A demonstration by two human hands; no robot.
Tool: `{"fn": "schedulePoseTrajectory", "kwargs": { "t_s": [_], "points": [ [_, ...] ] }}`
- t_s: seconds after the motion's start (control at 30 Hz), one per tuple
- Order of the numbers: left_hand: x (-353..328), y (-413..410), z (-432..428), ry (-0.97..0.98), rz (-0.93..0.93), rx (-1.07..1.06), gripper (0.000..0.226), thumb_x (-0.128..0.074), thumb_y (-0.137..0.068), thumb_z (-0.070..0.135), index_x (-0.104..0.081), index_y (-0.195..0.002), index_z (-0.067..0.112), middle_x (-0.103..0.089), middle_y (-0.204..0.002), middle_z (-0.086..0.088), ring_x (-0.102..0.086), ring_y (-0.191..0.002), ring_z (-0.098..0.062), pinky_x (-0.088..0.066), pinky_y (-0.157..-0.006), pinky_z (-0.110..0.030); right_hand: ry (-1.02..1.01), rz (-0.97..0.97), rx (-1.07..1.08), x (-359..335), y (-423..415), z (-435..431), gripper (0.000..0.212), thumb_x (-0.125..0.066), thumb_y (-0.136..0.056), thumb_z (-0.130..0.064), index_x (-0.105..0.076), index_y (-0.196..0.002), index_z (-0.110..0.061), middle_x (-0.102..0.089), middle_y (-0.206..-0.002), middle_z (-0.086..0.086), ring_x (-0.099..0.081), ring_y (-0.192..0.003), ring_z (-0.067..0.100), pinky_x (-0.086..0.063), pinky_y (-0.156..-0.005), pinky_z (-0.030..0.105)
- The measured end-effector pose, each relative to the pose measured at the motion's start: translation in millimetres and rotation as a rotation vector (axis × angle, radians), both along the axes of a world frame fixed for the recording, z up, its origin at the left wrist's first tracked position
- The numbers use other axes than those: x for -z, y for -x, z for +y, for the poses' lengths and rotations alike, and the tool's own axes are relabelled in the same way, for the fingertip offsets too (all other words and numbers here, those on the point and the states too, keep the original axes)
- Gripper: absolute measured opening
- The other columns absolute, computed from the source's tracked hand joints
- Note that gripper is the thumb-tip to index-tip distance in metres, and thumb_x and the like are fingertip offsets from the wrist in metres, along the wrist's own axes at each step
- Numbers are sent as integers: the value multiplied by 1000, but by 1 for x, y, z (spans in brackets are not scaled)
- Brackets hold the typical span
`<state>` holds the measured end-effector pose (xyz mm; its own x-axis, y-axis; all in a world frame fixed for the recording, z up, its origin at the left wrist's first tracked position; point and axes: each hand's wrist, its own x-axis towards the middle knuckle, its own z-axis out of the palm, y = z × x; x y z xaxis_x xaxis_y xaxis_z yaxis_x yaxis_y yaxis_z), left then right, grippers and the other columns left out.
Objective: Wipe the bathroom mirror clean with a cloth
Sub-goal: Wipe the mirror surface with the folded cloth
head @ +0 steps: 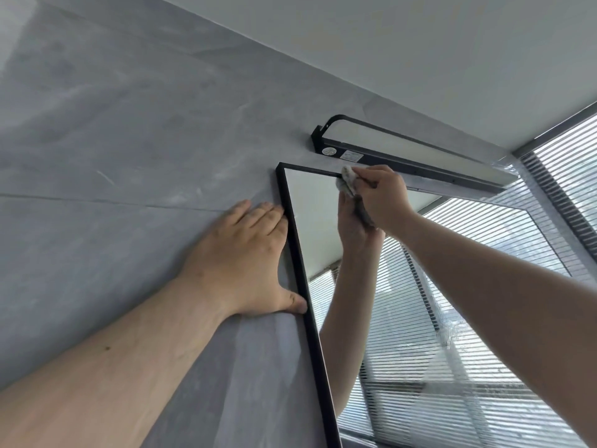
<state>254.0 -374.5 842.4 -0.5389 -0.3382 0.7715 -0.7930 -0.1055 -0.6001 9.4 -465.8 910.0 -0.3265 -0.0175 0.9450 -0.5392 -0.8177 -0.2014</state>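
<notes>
- Left forearm (97, 367), bare, enters from the lower left and lies close along the grey wall (113, 140)
- left hand (239, 260) rests flat on that wall just beside the black frame (298, 253); its fingers are straight and together, fingertips and thumb tip touching the frame's outer edge, gripping nothing
- right arm (500, 302) reaches in from the lower right, crossing in front of the glass
- right hand (384, 195) curls its fingers round a crumpled cloth (348, 180), pale with a grey part, and holds it against the mirror (310, 205) at the top edge, near the upper left corner
- mirror hangs on the wall; its glass reflects the hand, forearm and cloth, a white ceiling and slatted blinds
- black bar lamp (403, 156) is fixed to the wall just above the mirror's top edge, with two small labels on its underside
- window blinds (565, 163) with horizontal slats stand at the right, under the white ceiling (387, 43)
</notes>
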Motion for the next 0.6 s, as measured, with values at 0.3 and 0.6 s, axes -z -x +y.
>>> {"fn": "schedulePoseTrajectory", "kwargs": {
  "t_s": [0.3, 0.6],
  "points": [
    [0, 1, 1, -25, 12, -22, 134, -33, -59, 98, -1, -157, 12, 2, -166, -3, 6, -152, -17, 3, -124, -40, -15, 218, -31, 79, 3, 11, 24, -67, -92, -10, -74, -115, -14, -59, -110, -8, -55, -98, -11, -37, -86, 1],
    [0, 2, 3, -14, 12, -18, 134, -34, -58, 98, -7, -157, 11, -4, -166, -5, 1, -153, -17, 3, -124, -39, 78, 367, -68, 231, 2, 15, 23, -65, -85, -34, -79, -101, -26, -62, -107, -15, -64, -102, 18, -54, -82, 26]
  ]
}}
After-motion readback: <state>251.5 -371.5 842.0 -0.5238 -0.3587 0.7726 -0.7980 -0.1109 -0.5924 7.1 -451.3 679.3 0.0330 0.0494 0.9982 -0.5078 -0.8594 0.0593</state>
